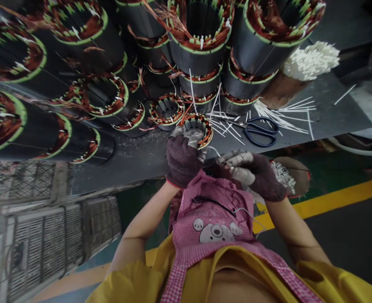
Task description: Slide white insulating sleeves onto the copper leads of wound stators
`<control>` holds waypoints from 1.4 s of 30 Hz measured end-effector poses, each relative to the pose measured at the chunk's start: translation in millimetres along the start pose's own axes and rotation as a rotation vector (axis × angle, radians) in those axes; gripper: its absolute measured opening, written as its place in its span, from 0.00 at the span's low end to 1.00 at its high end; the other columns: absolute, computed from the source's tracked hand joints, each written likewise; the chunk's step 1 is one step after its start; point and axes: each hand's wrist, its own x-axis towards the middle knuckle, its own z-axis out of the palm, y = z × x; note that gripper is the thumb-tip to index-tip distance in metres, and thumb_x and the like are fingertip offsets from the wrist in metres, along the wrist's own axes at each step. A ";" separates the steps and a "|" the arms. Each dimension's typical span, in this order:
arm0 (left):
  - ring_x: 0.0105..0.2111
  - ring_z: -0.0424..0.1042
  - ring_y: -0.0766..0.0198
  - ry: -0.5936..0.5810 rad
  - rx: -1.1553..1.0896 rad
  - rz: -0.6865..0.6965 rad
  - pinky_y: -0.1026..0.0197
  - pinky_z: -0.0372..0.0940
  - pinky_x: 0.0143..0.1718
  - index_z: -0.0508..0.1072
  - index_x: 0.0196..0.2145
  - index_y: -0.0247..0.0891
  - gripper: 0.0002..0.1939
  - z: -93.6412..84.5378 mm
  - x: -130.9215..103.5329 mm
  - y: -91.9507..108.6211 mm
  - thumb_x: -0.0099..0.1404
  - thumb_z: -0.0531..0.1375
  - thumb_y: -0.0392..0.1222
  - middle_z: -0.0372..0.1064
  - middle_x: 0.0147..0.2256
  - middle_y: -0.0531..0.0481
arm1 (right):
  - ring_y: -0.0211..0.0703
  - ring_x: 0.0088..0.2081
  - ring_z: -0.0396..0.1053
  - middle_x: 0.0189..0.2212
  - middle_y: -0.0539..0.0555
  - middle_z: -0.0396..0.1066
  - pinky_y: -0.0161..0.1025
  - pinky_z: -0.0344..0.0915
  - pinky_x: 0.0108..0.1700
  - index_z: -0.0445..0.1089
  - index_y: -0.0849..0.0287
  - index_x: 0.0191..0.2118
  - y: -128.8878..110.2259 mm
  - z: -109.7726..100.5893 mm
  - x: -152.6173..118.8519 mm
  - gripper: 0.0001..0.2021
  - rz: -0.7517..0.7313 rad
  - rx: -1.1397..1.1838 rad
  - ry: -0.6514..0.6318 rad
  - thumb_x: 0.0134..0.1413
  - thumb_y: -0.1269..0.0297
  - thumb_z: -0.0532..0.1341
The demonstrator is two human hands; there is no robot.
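A small motor stator [208,134] with copper windings and a pale inner ring sits at the front edge of the dark worktable. My left hand [184,158], in a dark glove with grey fingertips, is closed round its near left side. Thin and white, a cable tie [215,150] curves out from the near side of the stator toward my right hand [251,168]. That hand, gloved alike, has its thumb and fingers pinched together at the tie's free end, just right of the stator. Exactly how the fingers meet the tie is hard to see.
Blue-handled scissors [261,132] lie right of the stator, near scattered white cable ties [283,115]. A brown container [282,89] holds a bundle of ties. Stacked stators [198,54] crowd the back and left. Below the table edge, a bag [299,176] holds white clippings.
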 end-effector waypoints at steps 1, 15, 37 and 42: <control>0.56 0.80 0.43 -0.009 0.001 -0.005 0.36 0.63 0.72 0.73 0.59 0.41 0.21 -0.6 0.1 -0.3 0.71 0.68 0.45 0.81 0.52 0.38 | 0.48 0.47 0.85 0.46 0.56 0.87 0.45 0.83 0.51 0.87 0.48 0.42 -3.9 2.5 3.0 0.02 -0.029 0.008 0.013 0.65 0.60 0.74; 0.56 0.80 0.45 0.059 -0.024 0.020 0.36 0.63 0.72 0.68 0.60 0.44 0.21 2.4 -4.9 -3.5 0.72 0.66 0.46 0.81 0.53 0.40 | 0.46 0.48 0.85 0.47 0.54 0.87 0.40 0.80 0.51 0.86 0.48 0.46 14.6 -15.8 -31.5 0.04 0.118 -0.123 -0.106 0.67 0.63 0.73; 0.66 0.73 0.40 0.007 -0.115 -0.129 0.34 0.57 0.76 0.74 0.59 0.42 0.21 4.0 -8.1 1.6 0.70 0.68 0.45 0.80 0.55 0.38 | 0.48 0.45 0.83 0.43 0.55 0.86 0.48 0.80 0.51 0.85 0.53 0.41 23.9 21.3 22.7 0.10 -0.022 -0.147 0.052 0.67 0.52 0.72; 0.63 0.76 0.45 0.186 -0.153 -0.226 0.38 0.65 0.72 0.74 0.58 0.40 0.18 7.5 -5.1 8.4 0.73 0.65 0.45 0.80 0.55 0.38 | 0.46 0.38 0.81 0.36 0.52 0.86 0.45 0.78 0.45 0.85 0.52 0.39 30.1 19.6 47.3 0.13 -0.035 -0.310 0.061 0.66 0.49 0.70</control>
